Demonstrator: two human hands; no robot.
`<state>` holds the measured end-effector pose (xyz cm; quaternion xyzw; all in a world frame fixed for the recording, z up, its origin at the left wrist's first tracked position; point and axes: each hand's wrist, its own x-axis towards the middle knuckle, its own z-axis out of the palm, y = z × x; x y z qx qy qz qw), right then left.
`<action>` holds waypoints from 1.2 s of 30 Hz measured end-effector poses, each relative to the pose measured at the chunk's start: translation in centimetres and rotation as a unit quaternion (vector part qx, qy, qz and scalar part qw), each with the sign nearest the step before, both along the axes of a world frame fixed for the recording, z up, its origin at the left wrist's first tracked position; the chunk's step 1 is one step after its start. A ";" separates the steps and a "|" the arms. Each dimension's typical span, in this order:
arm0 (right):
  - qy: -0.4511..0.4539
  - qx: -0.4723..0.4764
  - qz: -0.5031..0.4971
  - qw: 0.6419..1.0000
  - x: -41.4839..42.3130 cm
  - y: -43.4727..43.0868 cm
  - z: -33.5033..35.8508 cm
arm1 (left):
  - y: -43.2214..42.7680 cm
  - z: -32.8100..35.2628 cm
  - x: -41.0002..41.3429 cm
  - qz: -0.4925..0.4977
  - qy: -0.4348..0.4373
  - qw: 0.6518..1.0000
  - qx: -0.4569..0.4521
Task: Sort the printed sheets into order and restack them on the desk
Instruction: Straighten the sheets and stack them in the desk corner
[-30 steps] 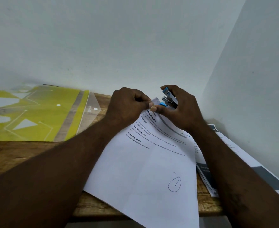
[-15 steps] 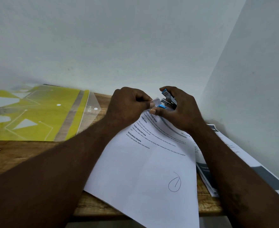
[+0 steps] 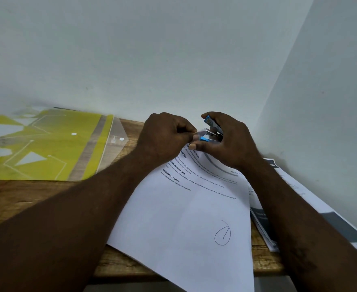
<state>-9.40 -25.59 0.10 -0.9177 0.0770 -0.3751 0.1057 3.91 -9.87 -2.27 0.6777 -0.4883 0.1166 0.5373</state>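
Left hand (image 3: 165, 138) fingers pinch sheet (image 3: 186, 218) corner; right hand (image 3: 226, 142) fingers grip stapler (image 3: 212, 133) on it, over tabletop (image 3: 26, 192).

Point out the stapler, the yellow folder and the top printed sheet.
stapler (image 3: 205, 138): head view, its blue front tip.
yellow folder (image 3: 68, 157): head view, middle of its cover.
top printed sheet (image 3: 173, 218): head view, blank lower half.

Wooden desk (image 3: 26, 194) under yellow folder (image 3: 53, 148), printed sheet (image 3: 184, 218), more papers (image 3: 341, 226)
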 end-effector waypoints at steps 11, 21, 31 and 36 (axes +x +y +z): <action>0.010 -0.031 0.025 0.999 0.2 0.4 0.0 | 0.0 0.0 -0.2 0.014 -0.011 1.000 0.007; 0.001 -0.041 0.027 0.999 0.3 0.3 -0.2 | 0.1 -0.1 -0.3 0.013 -0.001 1.000 0.000; 0.031 0.008 0.028 0.999 0.2 0.8 -0.2 | 0.1 -0.1 -0.2 0.013 0.008 1.000 -0.005; 0.027 0.006 0.045 0.999 -0.1 1.1 -0.2 | 0.3 0.1 -0.3 0.019 0.021 0.999 -0.015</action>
